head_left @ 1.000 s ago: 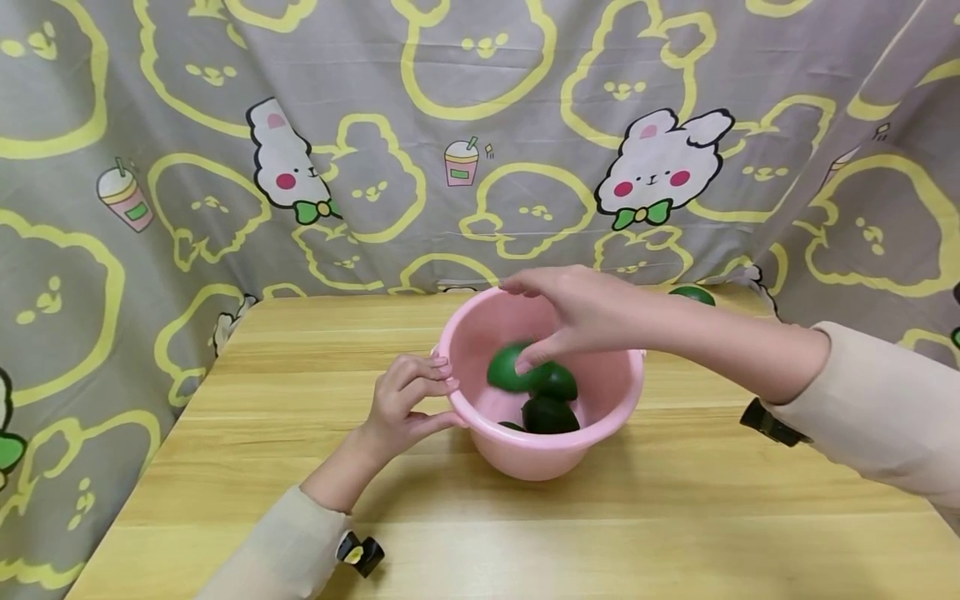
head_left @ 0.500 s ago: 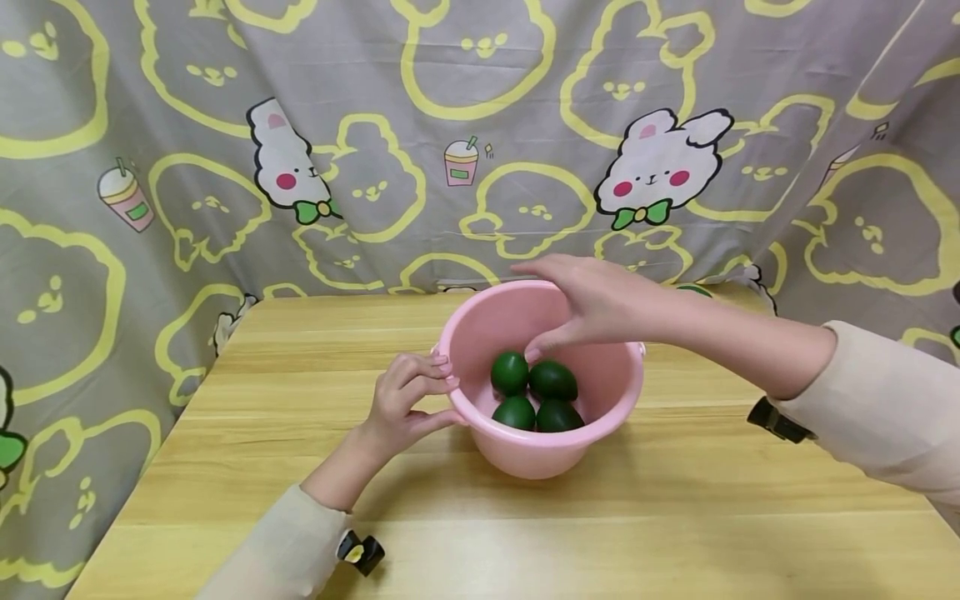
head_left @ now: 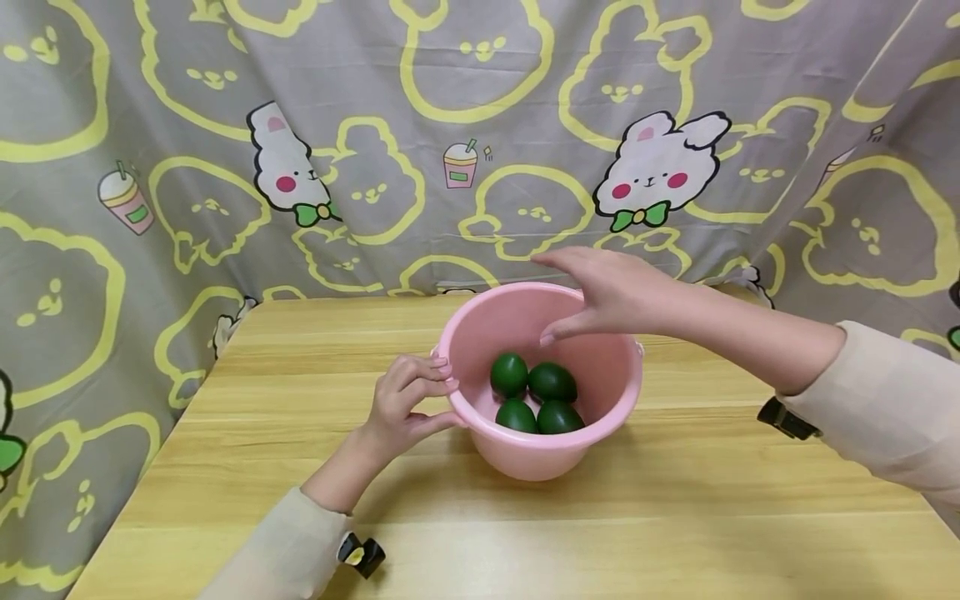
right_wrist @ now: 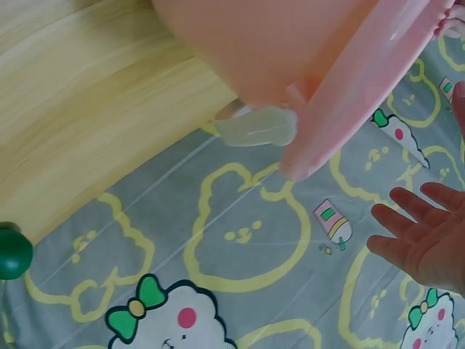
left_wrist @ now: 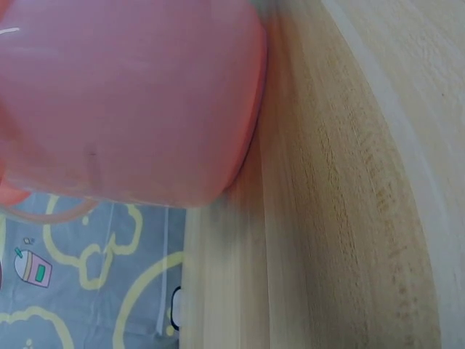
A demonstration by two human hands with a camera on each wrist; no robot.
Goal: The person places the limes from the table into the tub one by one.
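Note:
A pink bucket [head_left: 480, 321] stands mid-table on the wooden top. Several dark green egg-shaped balls [head_left: 551, 382] lie at its bottom. My left hand [head_left: 416, 398] grips the bucket's left rim, fingers curled over the edge and thumb below it. My right hand [head_left: 592, 296] hovers over the far right rim, fingers spread and holding nothing. In the right wrist view the outstretched fingers [right_wrist: 418, 233] show beside the bucket [right_wrist: 290, 43], seen from low down. The left wrist view shows only the bucket's wall [left_wrist: 123, 102] and the table [left_wrist: 349, 182].
One more green ball [right_wrist: 11, 251] lies on the table near the back edge, behind my right arm. A grey curtain [head_left: 480, 125] with yellow bunny outlines closes off the back and both sides. Bare wooden table [head_left: 600, 533] stretches in front of the bucket.
My right hand let go of a green ball inside the bucket, then rose and drew back to the right. The ball settled among the others. The left hand kept its hold on the rim.

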